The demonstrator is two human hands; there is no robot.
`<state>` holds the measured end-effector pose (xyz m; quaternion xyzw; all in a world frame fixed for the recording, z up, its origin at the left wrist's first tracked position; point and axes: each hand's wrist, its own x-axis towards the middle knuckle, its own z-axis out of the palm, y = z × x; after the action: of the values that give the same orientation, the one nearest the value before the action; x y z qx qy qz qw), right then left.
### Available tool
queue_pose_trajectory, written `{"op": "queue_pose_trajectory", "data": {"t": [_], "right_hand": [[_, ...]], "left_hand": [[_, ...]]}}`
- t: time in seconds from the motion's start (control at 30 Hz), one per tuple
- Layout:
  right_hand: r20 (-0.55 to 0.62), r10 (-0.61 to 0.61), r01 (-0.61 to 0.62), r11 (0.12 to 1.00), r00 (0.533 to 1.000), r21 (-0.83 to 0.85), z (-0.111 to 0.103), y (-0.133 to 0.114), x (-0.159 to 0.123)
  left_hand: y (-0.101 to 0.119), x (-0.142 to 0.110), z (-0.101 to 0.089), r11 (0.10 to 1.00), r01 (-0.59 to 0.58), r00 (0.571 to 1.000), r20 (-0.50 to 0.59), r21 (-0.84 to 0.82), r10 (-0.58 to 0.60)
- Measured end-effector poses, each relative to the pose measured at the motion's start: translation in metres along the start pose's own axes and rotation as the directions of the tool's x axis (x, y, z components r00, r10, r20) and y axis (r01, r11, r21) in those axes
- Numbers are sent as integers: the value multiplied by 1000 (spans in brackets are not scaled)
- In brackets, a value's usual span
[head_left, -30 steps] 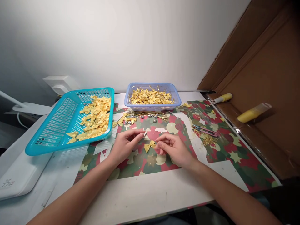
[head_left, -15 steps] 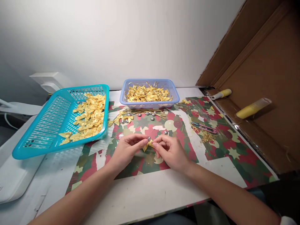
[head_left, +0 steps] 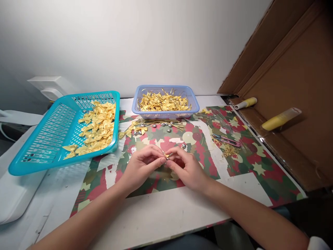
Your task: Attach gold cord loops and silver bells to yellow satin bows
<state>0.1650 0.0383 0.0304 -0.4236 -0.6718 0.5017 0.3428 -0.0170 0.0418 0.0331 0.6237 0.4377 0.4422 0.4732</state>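
Note:
My left hand (head_left: 144,165) is closed in a pinch, thumb and forefinger at a small silver jingle bell (head_left: 167,159). My right hand (head_left: 187,166) meets it from the other side, its fingertips closed on a yellow ribbon bow (head_left: 167,155). Fingers hide most of the bow, and any wire between bow and bell is too small to make out. Just beyond my right fingers lies another silver bell (head_left: 183,146). Farther back, several bells (head_left: 169,130) are scattered near a bundle of gold ties (head_left: 156,122) and a few loose bows (head_left: 127,132).
A teal basket (head_left: 117,121) of yellow bows stands at the left. At the back is a blue-violet basket (head_left: 166,114) of bows with gold ties. Pink-handled thread snips (head_left: 227,140) lie right, beside gold clippings (head_left: 230,150). Yellow tubes (head_left: 281,119) project by the cardboard wall (head_left: 291,69).
My fingertips have come together, bringing the bell and the bow into one spot. The bell has dropped slightly toward me, and the bow is now mostly covered. The view has shifted a little.

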Motion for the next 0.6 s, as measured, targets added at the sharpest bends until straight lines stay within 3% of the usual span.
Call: {"op": "queue_pose_trajectory", "data": {"t": [0.13, 0.2, 0.4, 0.6], "right_hand": [[-104, -239, 214, 955, 966, -203, -3, -1, 2], [-110, -275, 249, 947, 955, -203, -4, -1, 3], [-109, -211, 201, 975, 971, -95, -7, 0, 4], [-105, -155, 175, 961, 982, 213, -16, -7, -3]], "left_hand": [[3, -2, 0, 968, -148, 986, -42, 204, 160], [4, -3, -2, 945, -190, 978, -28, 267, 205], [0, -2, -12, 838, -152, 985, 6, 525, 174], [-10, 0, -10, 674, -132, 990, 127, 726, 57]]}}
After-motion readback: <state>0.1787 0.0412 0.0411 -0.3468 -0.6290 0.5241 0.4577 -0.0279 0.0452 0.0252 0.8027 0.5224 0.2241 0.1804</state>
